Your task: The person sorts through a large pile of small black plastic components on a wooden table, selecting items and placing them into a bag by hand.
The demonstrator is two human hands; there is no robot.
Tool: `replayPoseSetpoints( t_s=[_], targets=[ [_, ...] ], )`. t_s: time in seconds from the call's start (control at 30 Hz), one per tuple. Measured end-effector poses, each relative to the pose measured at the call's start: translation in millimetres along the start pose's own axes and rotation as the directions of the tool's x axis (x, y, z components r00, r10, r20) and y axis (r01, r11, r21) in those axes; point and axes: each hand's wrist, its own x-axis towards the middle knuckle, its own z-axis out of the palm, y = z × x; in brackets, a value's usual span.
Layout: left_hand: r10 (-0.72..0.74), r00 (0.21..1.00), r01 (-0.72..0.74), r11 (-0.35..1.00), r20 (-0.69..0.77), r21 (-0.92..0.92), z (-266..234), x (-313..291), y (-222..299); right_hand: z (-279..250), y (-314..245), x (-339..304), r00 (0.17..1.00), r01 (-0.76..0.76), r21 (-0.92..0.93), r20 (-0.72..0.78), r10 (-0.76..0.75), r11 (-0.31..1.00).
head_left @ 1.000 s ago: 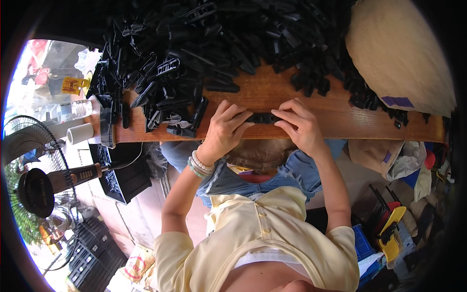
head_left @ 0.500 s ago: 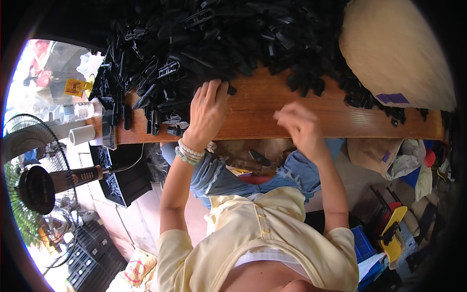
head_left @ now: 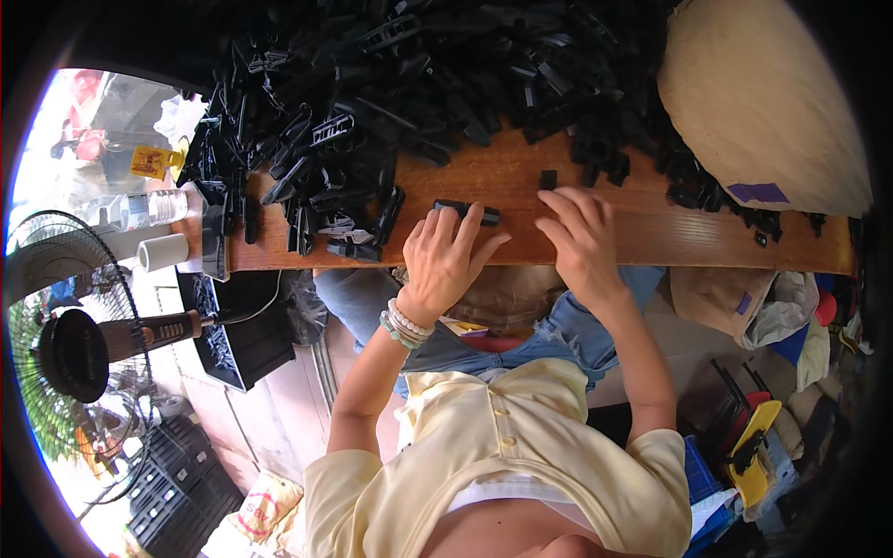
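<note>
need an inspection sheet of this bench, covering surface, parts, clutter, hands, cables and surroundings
Surface: brown wooden table, heap of black parts along its far side.
Parts: longish black part beneath fingers of the left hand; small black piece beyond fingertips of the right hand.
Clutter: beige sack at right, white cylinder at left.
Hands: left spread, thumb off the part; right curved, nothing seen held.
Cables: thin cable curving over the black bin.
Surroundings: fan at left.

Left fingers (head_left: 474, 219) on black part (head_left: 461, 207), right fingers (head_left: 565, 205) near small block (head_left: 548, 179)
</note>
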Motion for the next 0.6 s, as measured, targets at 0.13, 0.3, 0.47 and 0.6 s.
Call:
replayPoseSetpoints(
  t_s=[0.13,0.3,0.47,0.6],
  targets=[
    [0.100,0.993,-0.095,0.992,0.057,-0.087,5,5,-3,5,-7,-9,0.887,-0.407,0.176,-0.161,0.434,0.897],
    [0.071,0.996,-0.046,0.914,0.048,-0.404,11,9,-5,23,-5,10,0.858,-0.488,0.051,-0.155,0.490,0.871],
    [0.063,0.997,-0.043,0.948,0.053,-0.315,7,9,-19,22,1,14,0.886,-0.375,0.246,-0.189,0.423,0.894],
    [0.069,0.996,-0.046,0.938,0.055,-0.344,6,10,-23,4,2,6,0.897,-0.422,0.632,0.185,0.402,0.650]
  ],
)
